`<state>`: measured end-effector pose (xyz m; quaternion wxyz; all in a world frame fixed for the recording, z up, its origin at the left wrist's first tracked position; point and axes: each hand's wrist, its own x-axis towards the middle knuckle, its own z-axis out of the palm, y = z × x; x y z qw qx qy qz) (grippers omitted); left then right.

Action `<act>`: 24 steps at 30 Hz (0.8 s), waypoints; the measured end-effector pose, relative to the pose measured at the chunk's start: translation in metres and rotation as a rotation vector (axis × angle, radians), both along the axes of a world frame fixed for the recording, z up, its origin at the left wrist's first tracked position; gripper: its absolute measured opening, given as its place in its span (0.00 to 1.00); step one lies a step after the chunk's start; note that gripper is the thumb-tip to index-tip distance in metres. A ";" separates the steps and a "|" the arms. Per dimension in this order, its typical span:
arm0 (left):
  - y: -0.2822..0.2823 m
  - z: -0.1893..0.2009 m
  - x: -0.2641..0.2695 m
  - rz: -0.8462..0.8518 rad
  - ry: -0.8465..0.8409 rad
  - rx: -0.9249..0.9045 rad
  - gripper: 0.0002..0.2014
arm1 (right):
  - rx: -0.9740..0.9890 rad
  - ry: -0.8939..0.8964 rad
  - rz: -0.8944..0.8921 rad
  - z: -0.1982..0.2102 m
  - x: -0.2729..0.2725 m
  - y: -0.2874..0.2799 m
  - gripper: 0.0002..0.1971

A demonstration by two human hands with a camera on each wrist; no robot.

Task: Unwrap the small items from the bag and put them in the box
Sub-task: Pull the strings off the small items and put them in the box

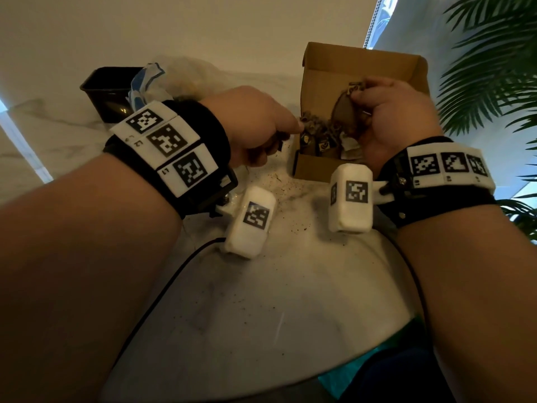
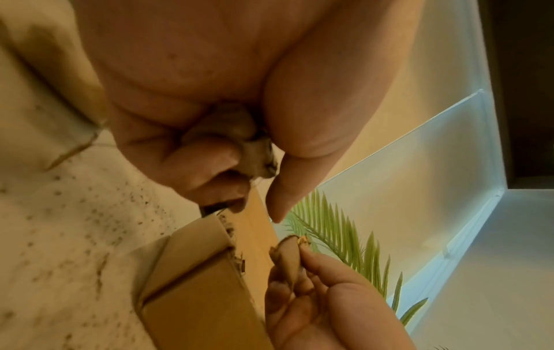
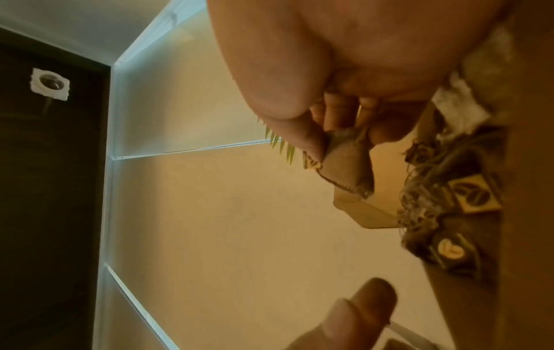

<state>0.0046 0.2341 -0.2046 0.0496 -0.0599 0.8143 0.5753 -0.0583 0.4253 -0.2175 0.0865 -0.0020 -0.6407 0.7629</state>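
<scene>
Brown fabric pouch, flat with a stitched edge, sits pinched in the right grip above the open cardboard box on the bench; left grip curls round a crumpled wrapper beside the box

Both forearms are bare, with no sleeves. Each wrist wears a wide black strap topped by a row of white blocks printed with black square fiducial markers, three to a wrist. A rounded white camera housing, itself bearing a marker, hangs from a black bracket under the left wrist, and a matching one under the right. A small screw shows on the right bracket. A thin black cable trails from the left housing.
</scene>
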 end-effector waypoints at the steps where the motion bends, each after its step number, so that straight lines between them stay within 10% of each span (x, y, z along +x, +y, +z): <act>1: 0.000 -0.002 -0.001 -0.017 -0.044 -0.014 0.13 | 0.042 -0.019 0.017 -0.001 -0.001 0.000 0.13; 12: 0.004 -0.018 -0.012 -0.132 -0.239 0.040 0.13 | 0.845 -0.099 0.222 0.012 0.008 -0.019 0.10; 24: 0.008 -0.019 -0.012 -0.125 -0.244 0.034 0.07 | 0.958 -0.083 0.124 0.015 0.020 -0.027 0.21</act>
